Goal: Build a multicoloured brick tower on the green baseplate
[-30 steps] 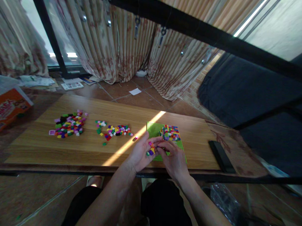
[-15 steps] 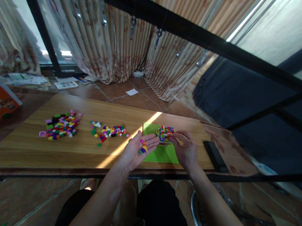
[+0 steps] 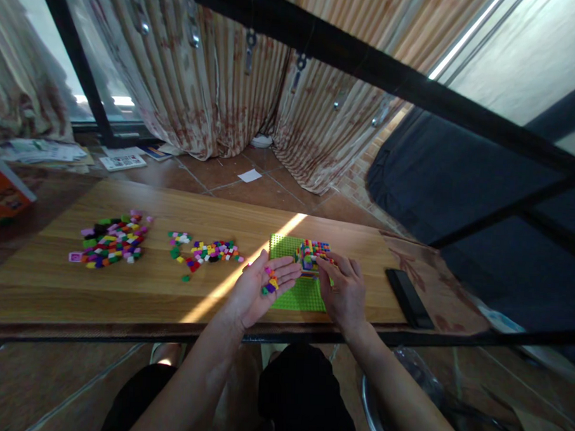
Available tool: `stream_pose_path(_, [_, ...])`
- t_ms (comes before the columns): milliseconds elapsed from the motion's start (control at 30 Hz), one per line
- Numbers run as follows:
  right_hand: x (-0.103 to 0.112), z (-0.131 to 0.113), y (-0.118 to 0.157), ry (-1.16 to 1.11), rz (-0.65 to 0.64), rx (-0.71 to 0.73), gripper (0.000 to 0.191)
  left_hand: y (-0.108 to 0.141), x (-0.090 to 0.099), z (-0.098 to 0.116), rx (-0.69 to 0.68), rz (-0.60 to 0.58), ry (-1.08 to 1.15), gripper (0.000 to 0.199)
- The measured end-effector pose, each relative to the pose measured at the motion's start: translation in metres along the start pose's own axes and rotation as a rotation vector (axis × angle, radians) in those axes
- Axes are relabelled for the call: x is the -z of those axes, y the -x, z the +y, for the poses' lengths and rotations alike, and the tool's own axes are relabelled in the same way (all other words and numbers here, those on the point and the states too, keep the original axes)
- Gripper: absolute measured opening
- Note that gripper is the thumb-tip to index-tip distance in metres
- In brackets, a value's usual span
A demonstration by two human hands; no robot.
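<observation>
Palm up, my left hand (image 3: 260, 289) lies flat with fingers stretched, and several small colored bricks (image 3: 270, 282) rest on it. A green studded baseplate (image 3: 299, 298) is on the wooden table, partly hidden under both hands. On it stands a block of stacked multicolored bricks (image 3: 311, 254). My right hand (image 3: 344, 288) is at the block's right front side, thumb and forefinger pinched against it; whatever is between the fingertips is too small to make out.
Loose bricks form a large pile (image 3: 112, 241) at the left of the wooden table (image 3: 136, 298) and a smaller scatter (image 3: 214, 250) nearer the middle. A black oblong object (image 3: 409, 298) lies at the right end. An orange box (image 3: 5, 193) is at far left.
My right hand has moved left, from the block's right edge to over its front right part. My left hand still holds the bricks on its palm, nearly unmoved.
</observation>
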State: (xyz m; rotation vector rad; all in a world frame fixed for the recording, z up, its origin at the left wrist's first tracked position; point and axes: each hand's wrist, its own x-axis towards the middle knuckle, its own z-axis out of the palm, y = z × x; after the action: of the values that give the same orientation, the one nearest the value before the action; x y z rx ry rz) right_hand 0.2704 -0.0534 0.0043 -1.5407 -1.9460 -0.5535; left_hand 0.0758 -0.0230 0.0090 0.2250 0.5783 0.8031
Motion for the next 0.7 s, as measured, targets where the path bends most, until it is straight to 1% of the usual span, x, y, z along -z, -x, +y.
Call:
stream_pose_path(333, [-0.009,0.002,0.012,-0.050,0.017,-0.009,0.029,0.002,0.001,-0.002,0.001,-0.007,-0.017,0.057])
stream_pose_path(567, [-0.015,0.001,0.018,-0.112,0.057,-0.043,0.031,0.003,0.006,-0.005,0.000,-0.020,-0.019,0.054])
stream_pose_path(700, [-0.016,0.002,0.020,-0.131,0.047,-0.067,0.032,0.005,0.007,-0.005,-0.005,-0.015,-0.028,0.053])
